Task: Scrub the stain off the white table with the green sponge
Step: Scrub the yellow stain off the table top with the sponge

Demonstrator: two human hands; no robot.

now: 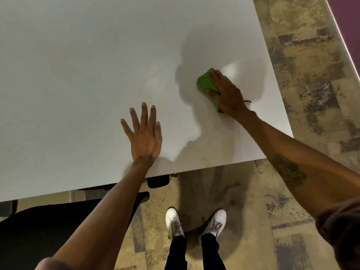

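Note:
The white table (78, 75) fills the upper left of the head view. My right hand (228, 94) presses the green sponge (205, 84) flat onto the table near its right edge, fingers spread over the sponge's top. A thin dark mark (247, 101) shows on the table just beside my right wrist. My left hand (145, 133) lies flat on the table near the front edge, fingers apart, holding nothing. Part of the sponge is hidden under my right hand.
The table's front edge (194, 169) and right edge (276, 75) border patterned brown carpet (311, 94). A black chair (39, 230) stands under the front edge at lower left. My feet in white shoes (194, 221) stand on the carpet.

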